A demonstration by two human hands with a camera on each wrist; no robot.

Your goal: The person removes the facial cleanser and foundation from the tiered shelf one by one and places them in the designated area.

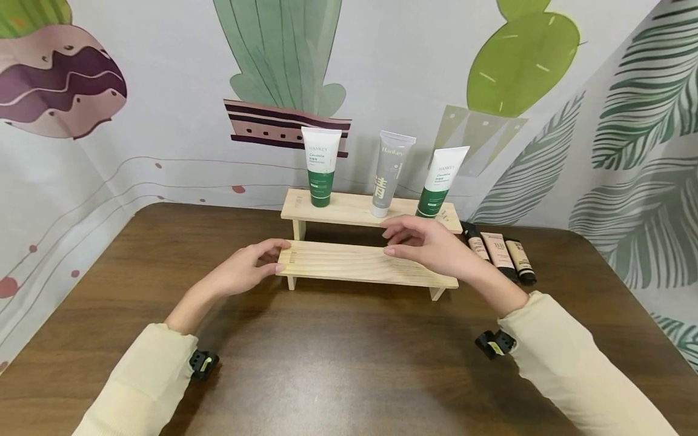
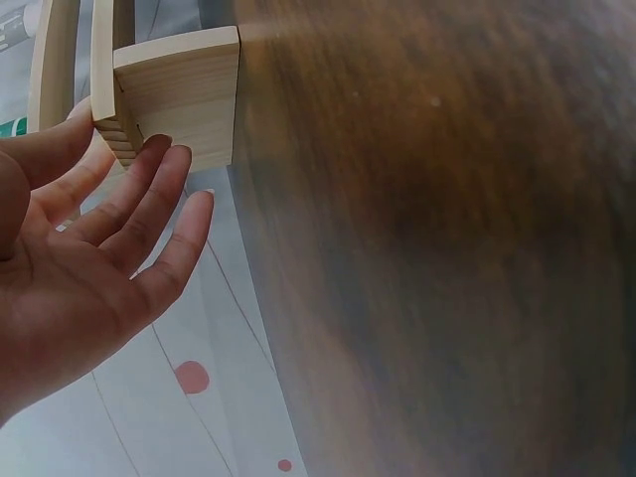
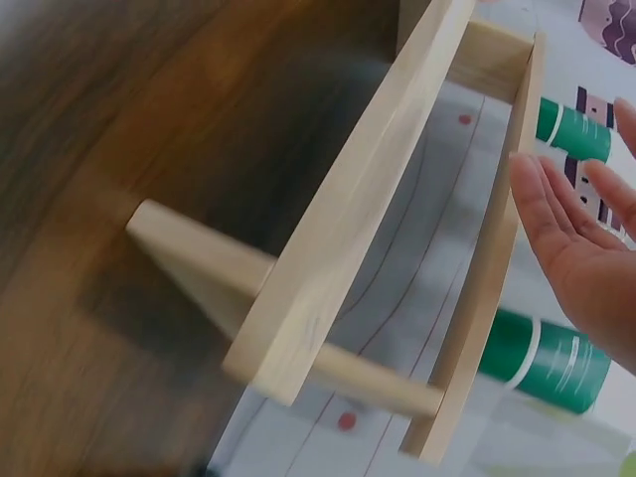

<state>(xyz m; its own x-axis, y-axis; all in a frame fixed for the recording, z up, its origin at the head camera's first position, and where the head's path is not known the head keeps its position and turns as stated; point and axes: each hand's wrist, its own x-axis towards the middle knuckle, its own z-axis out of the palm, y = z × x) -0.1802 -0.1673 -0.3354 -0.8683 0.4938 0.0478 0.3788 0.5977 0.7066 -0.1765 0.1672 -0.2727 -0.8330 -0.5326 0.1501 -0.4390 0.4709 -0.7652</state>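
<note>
A two-tier wooden rack (image 1: 349, 261) stands on the table. On its upper tier are a white and green tube (image 1: 323, 163), a grey tube (image 1: 391, 169) and a second white and green tube (image 1: 443, 175) that looks tilted. My left hand (image 1: 245, 266) grips the left end of the lower tier, thumb at the front corner and index finger at the back; in the left wrist view the other fingers (image 2: 129, 219) reach beside the rack's end. Over the right part of the lower tier, my right hand (image 1: 428, 247) hovers with loosely bent fingers, holding nothing.
Several tubes with beige and black parts, one a BB tube (image 1: 498, 249), lie right of the rack. Behind the brown wooden table (image 1: 338, 357) hangs a cloth (image 1: 180, 121) printed with cacti and leaves.
</note>
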